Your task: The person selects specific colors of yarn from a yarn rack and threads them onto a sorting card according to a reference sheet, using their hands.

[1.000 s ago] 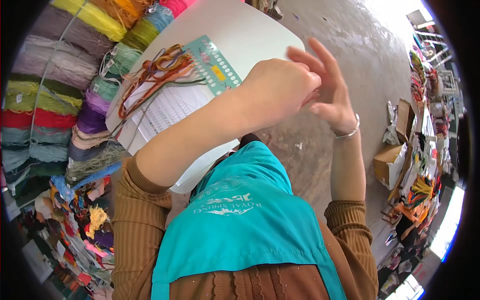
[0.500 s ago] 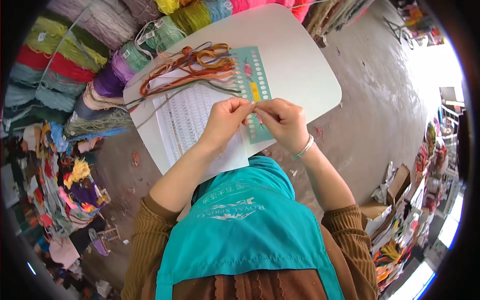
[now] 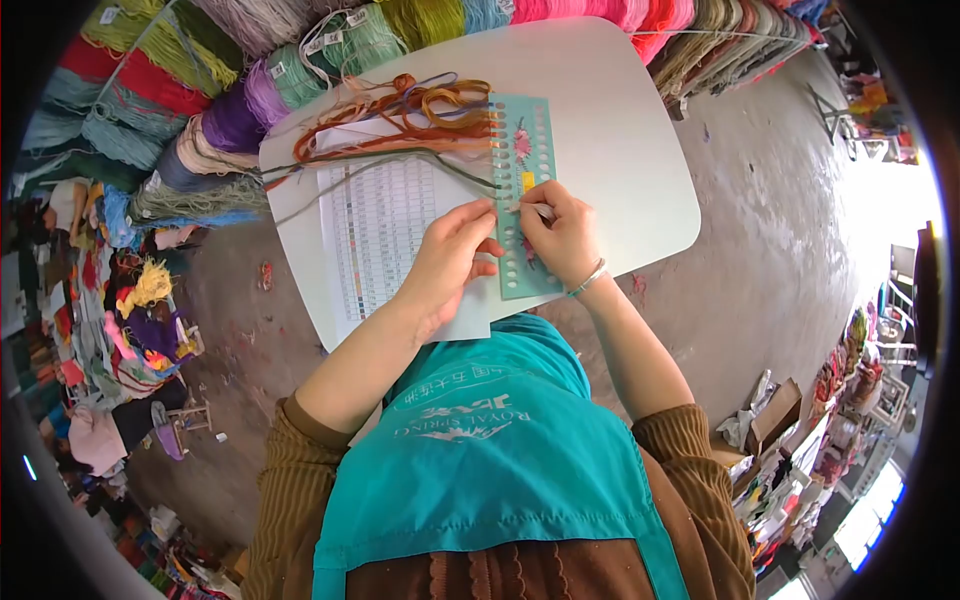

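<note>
A teal card (image 3: 540,270) with punched holes along both long sides lies on the white table. Orange, brown and green threads (image 3: 400,135) run left from its upper left holes. My left hand (image 3: 452,255) is at the card's left edge, fingers apart and bent, with nothing visible in them. My right hand (image 3: 560,232) rests over the card's middle, thumb and forefinger pinched on a small pale thing that I cannot make out. A yellow tag (image 3: 527,181) shows just above its fingertips. Under the threads and my left forearm lies a printed sheet (image 3: 385,230).
The white table (image 3: 630,130) extends right of the card. Bundles of colored yarn (image 3: 340,45) line its far and left sides. Heaped yarn and cloth (image 3: 140,320) lie at the left on the floor, and a cardboard box (image 3: 775,415) stands at the lower right.
My hands were together at the card's middle and have now parted. The left has moved left and down and its fingers have opened. The view has shifted slightly.
</note>
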Demonstrator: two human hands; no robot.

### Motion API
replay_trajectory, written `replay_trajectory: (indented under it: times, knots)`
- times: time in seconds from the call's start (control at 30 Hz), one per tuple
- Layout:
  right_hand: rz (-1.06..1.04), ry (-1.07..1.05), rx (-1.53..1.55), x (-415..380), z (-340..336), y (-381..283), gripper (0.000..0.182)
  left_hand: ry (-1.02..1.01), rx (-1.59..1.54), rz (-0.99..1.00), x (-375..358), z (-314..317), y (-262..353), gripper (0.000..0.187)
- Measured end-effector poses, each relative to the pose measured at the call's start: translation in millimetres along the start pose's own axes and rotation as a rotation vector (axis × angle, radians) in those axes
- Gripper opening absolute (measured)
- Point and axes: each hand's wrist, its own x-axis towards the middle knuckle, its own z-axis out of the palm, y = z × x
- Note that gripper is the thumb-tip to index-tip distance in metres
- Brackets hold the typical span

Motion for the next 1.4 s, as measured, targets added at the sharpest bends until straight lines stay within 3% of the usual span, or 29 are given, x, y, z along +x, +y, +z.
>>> replay_trajectory:
  times: [0.1,0.17,0.5,0.67,0.73,0.83,0.93,1.13,1.27,1.33,1.4]
  knots:
    - [-0.005,-0.001,0.015,-1.2,-0.5,-2.7,0.006,-0.044,0.073,0.033,11.2,-3.3,-11.8,0.041]
    - [0.037,-0.013,0.036,-1.9,-0.2,-4.2,0.006,-0.010,0.242,0.158,13.1,-3.0,-17.2,0.035]
    - [-0.041,-0.017,0.051,-1.7,2.0,4.1,0.010,-0.007,0.167,0.096,31.6,0.5,-15.5,0.024]
    - [-0.009,-0.041,0.119,1.7,-1.7,4.7,0.015,-0.003,0.286,0.088,39.6,-0.3,-9.9,0.016]
    - [0.146,-0.175,0.019,6.0,-8.3,-5.2,0.021,0.031,0.397,0.127,37.6,-6.5,-5.9,0.016]
    - [0.025,-0.167,-0.114,9.5,-7.5,-3.6,0.023,0.108,0.543,0.195,33.9,-28.0,0.7,0.016]
    - [0.047,-0.203,-0.109,12.9,-7.6,-3.0,0.025,0.148,0.516,0.188,29.9,-38.3,5.3,0.016]
    - [0.202,-0.245,-0.117,15.2,-5.2,-20.2,0.029,0.071,0.248,0.091,30.6,-33.0,3.2,0.017]
    - [0.054,-0.244,-0.332,15.5,-1.8,-12.9,0.036,-0.225,0.106,0.014,28.5,-31.0,-4.4,0.019]
    - [0.090,-0.267,-0.288,17.4,-0.5,-9.0,0.038,-0.246,0.106,0.015,26.7,-25.6,-4.5,0.021]
    - [0.288,-0.309,-0.130,22.6,-5.5,-27.3,0.036,-0.294,0.084,-0.018,26.7,-24.2,-2.7,0.023]
